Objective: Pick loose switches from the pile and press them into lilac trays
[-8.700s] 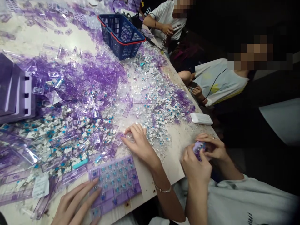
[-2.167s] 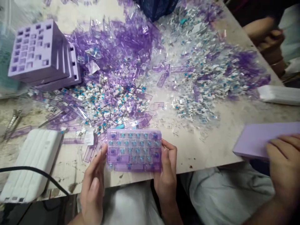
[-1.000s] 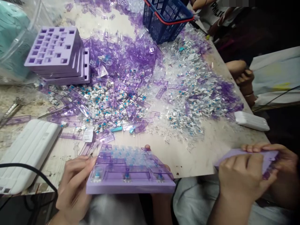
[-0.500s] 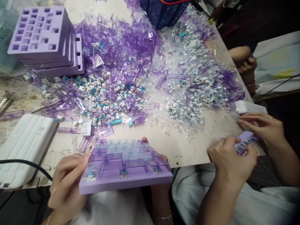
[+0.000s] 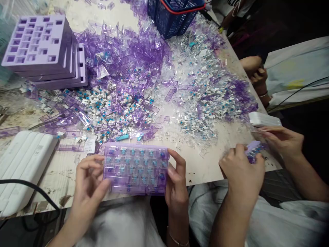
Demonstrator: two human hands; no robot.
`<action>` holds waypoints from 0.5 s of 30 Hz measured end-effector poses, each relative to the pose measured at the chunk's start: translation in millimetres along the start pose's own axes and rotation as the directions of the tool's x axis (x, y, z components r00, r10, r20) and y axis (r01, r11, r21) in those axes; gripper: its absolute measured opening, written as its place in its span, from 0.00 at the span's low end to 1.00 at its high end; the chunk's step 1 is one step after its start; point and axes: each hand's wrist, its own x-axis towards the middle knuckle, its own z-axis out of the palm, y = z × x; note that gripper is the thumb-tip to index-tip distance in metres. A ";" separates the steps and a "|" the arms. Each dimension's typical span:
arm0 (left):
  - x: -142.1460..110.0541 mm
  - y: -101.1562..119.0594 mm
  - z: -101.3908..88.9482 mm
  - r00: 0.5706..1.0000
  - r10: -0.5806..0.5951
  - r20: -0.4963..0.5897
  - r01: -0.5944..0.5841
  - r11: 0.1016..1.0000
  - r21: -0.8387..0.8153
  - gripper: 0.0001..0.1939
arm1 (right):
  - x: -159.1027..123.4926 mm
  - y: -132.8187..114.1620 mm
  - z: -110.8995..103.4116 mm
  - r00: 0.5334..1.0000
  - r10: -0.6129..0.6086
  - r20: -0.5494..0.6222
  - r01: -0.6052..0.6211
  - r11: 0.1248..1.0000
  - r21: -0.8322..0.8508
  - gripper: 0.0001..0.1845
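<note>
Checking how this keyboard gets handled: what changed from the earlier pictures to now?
The left hand and right hand have turned the clear purple keyboard from tipped forward back to face-up, gripping its ends. A co-worker's hands now hold a small purple piece. The lilac tray stack and blue basket stayed put.

Illumination is bright and diffuse, apparently from overhead, and shadows on the counter [image 5: 205, 168] are soft. Specular glare marks the clear purple keyboard case [image 5: 136, 169] and the loose transparent plastic pieces [image 5: 128, 58]. Wide-angle distortion bends the frame edges; the lower corners are dark and soft.
</note>
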 end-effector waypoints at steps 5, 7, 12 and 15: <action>10.5 20.2 16.4 0.997 -0.062 -0.042 0.069 0.980 0.186 0.41 | -63.8 -29.2 137.4 0.964 -0.236 0.124 0.226 0.970 0.088 0.22; 12.1 29.3 16.2 0.995 -0.071 -0.070 0.087 0.958 0.274 0.44 | -93.8 -29.7 190.6 0.961 -0.245 0.127 0.237 0.969 0.074 0.39; 12.0 35.4 12.9 1.000 0.001 0.026 -0.008 0.969 0.249 0.26 | -118.0 -27.4 232.6 0.981 -0.168 0.101 0.160 0.984 0.081 0.50; 14.7 37.7 15.3 0.997 0.064 0.035 -0.070 0.970 0.231 0.22 | -111.1 -34.5 229.4 0.982 -0.113 0.154 0.096 0.989 0.114 0.48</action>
